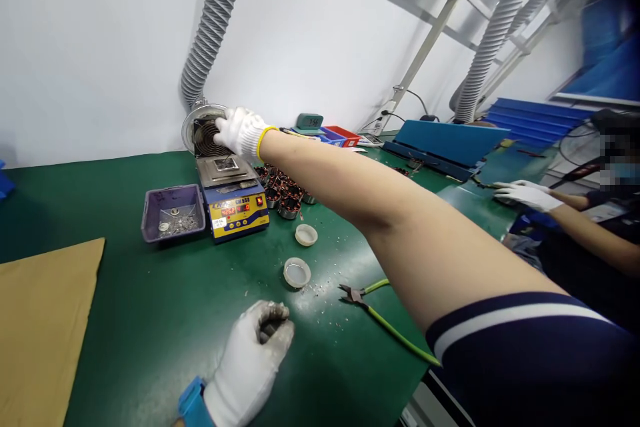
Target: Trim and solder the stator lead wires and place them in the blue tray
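Note:
My left hand (253, 353), in a white glove with dirty fingertips, rests low over the green table. Its fingers curl loosely, a small gap separates them from the thumb, and nothing shows inside. My right hand (241, 132), also gloved, reaches far out to the round fume hood (188, 130) above a blue and yellow solder pot (239, 217). Those fingers are bent together; whatever they hold is hidden. Beside the pot lie many copper-wound motor stators (287, 192). Two small round dishes (306, 235) and green-handled cutters (356, 295) lie between my arms.
A purple bin (173, 213) with metal scraps stands left of the pot. Brown cardboard (43, 320) covers the table's left front. A grey duct (215, 20) runs up from the hood. At right, a co-worker's gloved hands (527, 195) work near a blue rack (443, 147).

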Motion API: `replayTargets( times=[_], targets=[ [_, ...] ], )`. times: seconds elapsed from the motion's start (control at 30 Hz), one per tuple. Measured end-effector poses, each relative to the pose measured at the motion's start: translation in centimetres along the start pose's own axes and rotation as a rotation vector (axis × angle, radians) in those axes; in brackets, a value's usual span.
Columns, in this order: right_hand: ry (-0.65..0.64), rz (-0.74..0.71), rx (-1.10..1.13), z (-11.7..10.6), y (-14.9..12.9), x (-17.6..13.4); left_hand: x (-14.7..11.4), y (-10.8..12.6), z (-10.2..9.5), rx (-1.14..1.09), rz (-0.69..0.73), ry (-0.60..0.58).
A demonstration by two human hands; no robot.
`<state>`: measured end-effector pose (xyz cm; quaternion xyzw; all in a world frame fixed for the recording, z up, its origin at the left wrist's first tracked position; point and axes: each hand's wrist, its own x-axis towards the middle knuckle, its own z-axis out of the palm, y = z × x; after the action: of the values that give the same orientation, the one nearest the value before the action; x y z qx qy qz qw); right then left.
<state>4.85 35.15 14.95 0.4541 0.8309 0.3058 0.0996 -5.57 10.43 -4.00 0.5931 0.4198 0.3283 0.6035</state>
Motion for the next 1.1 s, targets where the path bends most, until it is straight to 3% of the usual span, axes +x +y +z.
replayTargets(
  times=[0.1,0.33,0.63,0.8,0.97,1.1],
  targets=[
    [0.010,0.108,0.060,-0.7,1.2,-0.6,0.1,0.1,0.0,-0.013,-0.002,0.012],
    [-0.029,0.457,0.592,0.1,2.7,0.1,0.1,0.4,0.0,0.013,0.003,-0.002],
    [-0.009,0.474,0.748,2.0,0.1,1.5,0.0,0.8,0.0,0.048,-0.028,-0.004],
    [0.054,0.530,0.813,1.3,0.9,0.9,-0.1,0.7,-0.1,0.045,-0.029,0.000],
    [0.117,0.519,0.946,-0.3,3.1,-3.2,0.1,0.5,-0.2,0.082,0.027,0.012],
    [0.262,0.471,1.419,0.2,3.3,-10.7,0.5,0.4,-0.6,0.107,0.029,0.051]
  ],
)
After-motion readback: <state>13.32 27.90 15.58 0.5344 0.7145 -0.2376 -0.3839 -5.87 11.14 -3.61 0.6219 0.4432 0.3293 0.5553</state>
